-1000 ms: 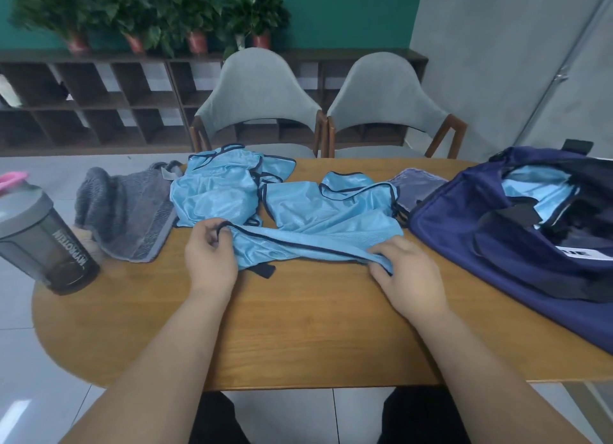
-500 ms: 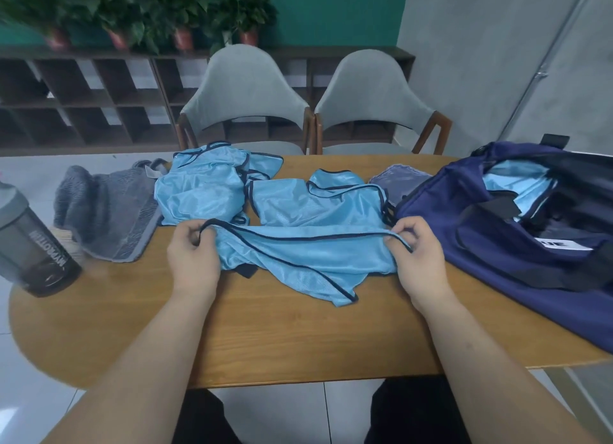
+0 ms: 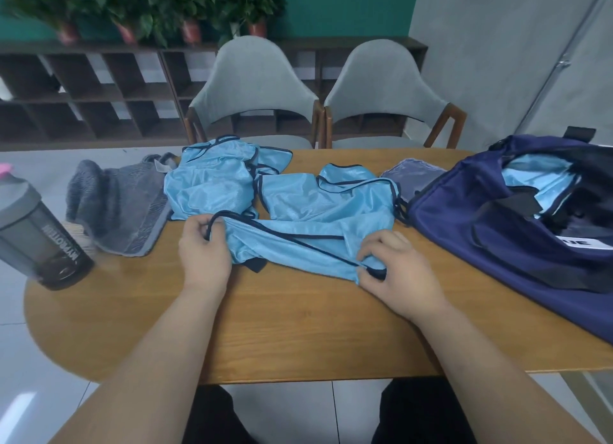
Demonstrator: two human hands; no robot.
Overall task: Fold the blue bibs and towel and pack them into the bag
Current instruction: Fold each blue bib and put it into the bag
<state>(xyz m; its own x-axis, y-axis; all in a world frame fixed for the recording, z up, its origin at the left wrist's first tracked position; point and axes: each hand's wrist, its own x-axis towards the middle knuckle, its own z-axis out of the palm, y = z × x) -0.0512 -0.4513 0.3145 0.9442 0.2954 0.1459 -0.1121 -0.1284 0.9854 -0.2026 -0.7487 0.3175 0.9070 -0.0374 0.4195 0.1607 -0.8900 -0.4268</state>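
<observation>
So, front bib (image 3: pixel 298 249) lies on the surface (image 3: pixel 282 327) w/ long axis left-right. Our left hand (image 3: pixel 204 251) pinches one end and our right hand (image 3: pixel 394 272) pinches the other. Bag (image 3: pixel 464 218) sits to its right, so right hand's nearer for packing.

The bibs (image 3: pixel 298 254) are shiny light blue with dark navy edging. The towel (image 3: pixel 122 204) is grey, with a paler woven band along its border. The bag (image 3: pixel 464 218) is navy with black straps and a white label, and light blue shows inside it. The bottle (image 3: pixel 39 238) is smoky grey with white lettering and a pink cap. The worktop (image 3: pixel 298 327) is honey-brown wood grain.
</observation>
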